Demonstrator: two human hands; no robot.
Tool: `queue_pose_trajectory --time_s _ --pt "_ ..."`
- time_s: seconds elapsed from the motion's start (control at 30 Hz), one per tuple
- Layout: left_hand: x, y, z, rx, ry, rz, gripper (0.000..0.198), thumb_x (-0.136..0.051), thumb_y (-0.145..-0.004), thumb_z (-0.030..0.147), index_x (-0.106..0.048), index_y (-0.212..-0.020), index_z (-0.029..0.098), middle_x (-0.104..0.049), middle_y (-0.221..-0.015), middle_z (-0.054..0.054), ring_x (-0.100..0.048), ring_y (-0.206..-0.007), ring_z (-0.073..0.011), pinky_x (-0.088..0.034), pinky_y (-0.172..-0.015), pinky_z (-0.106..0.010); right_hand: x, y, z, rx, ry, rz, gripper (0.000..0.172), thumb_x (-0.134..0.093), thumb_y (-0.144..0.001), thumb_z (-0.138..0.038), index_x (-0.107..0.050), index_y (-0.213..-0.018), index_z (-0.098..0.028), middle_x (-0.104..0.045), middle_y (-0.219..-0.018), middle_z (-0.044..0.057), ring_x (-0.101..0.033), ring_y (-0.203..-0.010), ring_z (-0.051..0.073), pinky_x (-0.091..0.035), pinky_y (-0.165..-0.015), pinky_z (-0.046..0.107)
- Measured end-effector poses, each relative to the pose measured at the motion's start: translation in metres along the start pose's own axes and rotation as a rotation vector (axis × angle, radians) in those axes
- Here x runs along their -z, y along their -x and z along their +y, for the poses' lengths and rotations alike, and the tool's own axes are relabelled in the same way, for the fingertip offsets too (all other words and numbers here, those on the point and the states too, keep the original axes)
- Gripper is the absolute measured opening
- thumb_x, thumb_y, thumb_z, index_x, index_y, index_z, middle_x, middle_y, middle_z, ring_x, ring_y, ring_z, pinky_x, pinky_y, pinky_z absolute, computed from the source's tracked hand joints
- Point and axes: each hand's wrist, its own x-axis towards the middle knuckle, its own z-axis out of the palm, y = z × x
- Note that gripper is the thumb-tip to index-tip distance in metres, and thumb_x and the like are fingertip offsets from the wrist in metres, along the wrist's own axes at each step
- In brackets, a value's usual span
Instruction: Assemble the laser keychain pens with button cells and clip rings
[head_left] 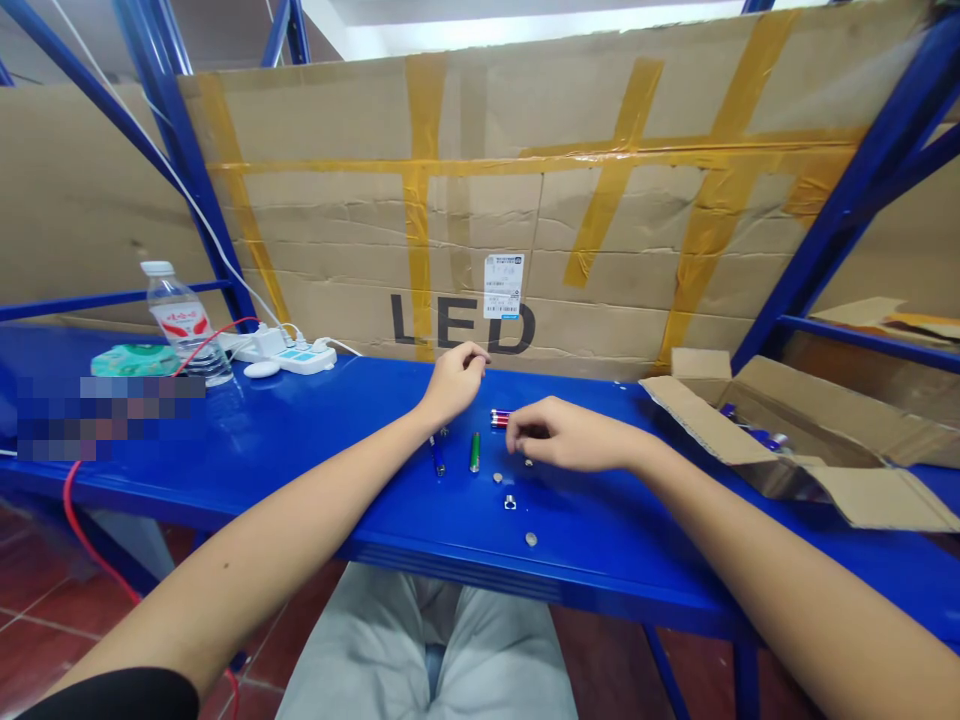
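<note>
The shelf [300, 440] is blue, the tube [475, 452] green, the battery [499, 418] red-and-blue, the cardboard [337, 250] brown with yellow tape [424, 120].

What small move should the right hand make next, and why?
Probably close the right hand on the red battery and lift it. Its fingertips are at that battery's end, while the green battery and blue battery lie apart, untouched, and the left hand is curled above the shelf.

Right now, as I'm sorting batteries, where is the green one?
Head view: the green battery lies near the middle of the blue bench, between the blue battery on its left and the right hand on its right.
</note>
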Motion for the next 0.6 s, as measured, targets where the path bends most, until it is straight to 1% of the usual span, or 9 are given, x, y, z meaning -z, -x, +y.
queue_pose_trajectory --time_s 0.1,0.13,0.17,0.23,0.27,0.33,0.37,0.47,0.6 --pt "0.000 0.001 0.003 -0.016 -0.084 -0.043 0.016 -0.048 -0.082 0.019 -0.064 -0.081 0.016 -0.060 -0.066 0.000 -0.053 -0.061 -0.0124 -0.041 -0.060 -0.024 0.005 0.009 -0.008 -0.050 -0.153 -0.346 0.013 -0.061 -0.076 -0.019 -0.068 -0.087 -0.016 -0.066 -0.070 0.000 -0.058 -0.061 0.013 -0.043 -0.058 0.023" --pt "0.000 0.001 0.004 -0.021 -0.116 -0.069 0.017 -0.048 -0.082 0.018 -0.065 -0.081 0.016 -0.061 -0.067 0.000 -0.054 -0.062 -0.0130 -0.041 -0.062 -0.025 0.004 0.010 -0.012 -0.067 -0.167 -0.419 0.016 -0.065 -0.075 -0.023 -0.069 -0.088 -0.016 -0.066 -0.069 0.000 -0.059 -0.060 0.013 -0.043 -0.057 0.022" --pt "0.002 0.001 0.006 -0.029 -0.151 -0.104 0.018 -0.048 -0.082 0.017 -0.065 -0.081 0.016 -0.063 -0.069 -0.001 -0.055 -0.064 -0.0137 -0.042 -0.064 -0.025 0.002 0.012 -0.016 -0.074 -0.161 -0.458 0.019 -0.069 -0.073 -0.027 -0.069 -0.089 -0.016 -0.066 -0.069 0.000 -0.059 -0.061 0.013 -0.043 -0.056 0.022" --pt "0.007 0.001 0.009 -0.073 -0.226 -0.219 0.019 -0.048 -0.079 0.014 -0.067 -0.080 0.016 -0.067 -0.075 -0.003 -0.058 -0.071 -0.0151 -0.043 -0.069 -0.026 -0.004 0.013 -0.023 -0.061 -0.106 -0.461 0.023 -0.074 -0.072 -0.032 -0.069 -0.088 -0.017 -0.066 -0.069 -0.001 -0.060 -0.062 0.013 -0.042 -0.056 0.021" --pt "0.011 0.000 0.011 -0.107 -0.261 -0.304 0.020 -0.049 -0.077 0.012 -0.068 -0.080 0.016 -0.068 -0.078 -0.003 -0.059 -0.073 -0.0156 -0.044 -0.071 -0.027 -0.007 0.013 -0.026 -0.048 -0.079 -0.455 0.022 -0.074 -0.072 -0.033 -0.069 -0.087 -0.017 -0.065 -0.069 -0.001 -0.060 -0.062 0.013 -0.042 -0.057 0.021" --pt "0.020 -0.001 0.016 -0.167 -0.306 -0.513 0.021 -0.052 -0.073 0.009 -0.069 -0.080 0.018 -0.070 -0.081 -0.003 -0.060 -0.076 -0.0162 -0.044 -0.072 -0.027 -0.012 0.013 -0.030 -0.028 -0.045 -0.456 0.017 -0.073 -0.074 -0.030 -0.068 -0.085 -0.018 -0.063 -0.065 -0.002 -0.059 -0.061 0.012 -0.041 -0.057 0.021" --pt "0.025 -0.001 0.018 -0.167 -0.311 -0.612 0.022 -0.053 -0.071 0.008 -0.070 -0.080 0.018 -0.070 -0.079 -0.002 -0.061 -0.074 -0.0160 -0.044 -0.070 -0.026 -0.014 0.013 -0.031 -0.025 -0.037 -0.463 0.013 -0.071 -0.075 -0.027 -0.068 -0.084 -0.019 -0.062 -0.063 -0.003 -0.059 -0.059 0.012 -0.041 -0.056 0.021" --pt "0.038 -0.002 0.025 -0.104 -0.275 -0.815 0.026 -0.054 -0.066 0.006 -0.071 -0.079 0.019 -0.070 -0.075 -0.001 -0.061 -0.071 -0.0154 -0.043 -0.065 -0.025 -0.016 0.013 -0.033 -0.038 -0.018 -0.467 0.006 -0.065 -0.077 -0.019 -0.067 -0.082 -0.019 -0.058 -0.058 -0.005 -0.056 -0.054 0.011 -0.039 -0.053 0.021" --pt "0.043 0.003 0.035 -0.043 -0.292 -1.052 0.033 -0.058 -0.057 0.002 -0.074 -0.077 0.023 -0.070 -0.078 0.000 -0.060 -0.070 -0.0151 -0.044 -0.065 -0.024 -0.014 0.014 -0.031 -0.045 0.021 -0.416 0.015 -0.060 -0.071 -0.011 -0.068 -0.082 -0.018 -0.063 -0.066 -0.002 -0.057 -0.059 0.011 -0.039 -0.054 0.021"
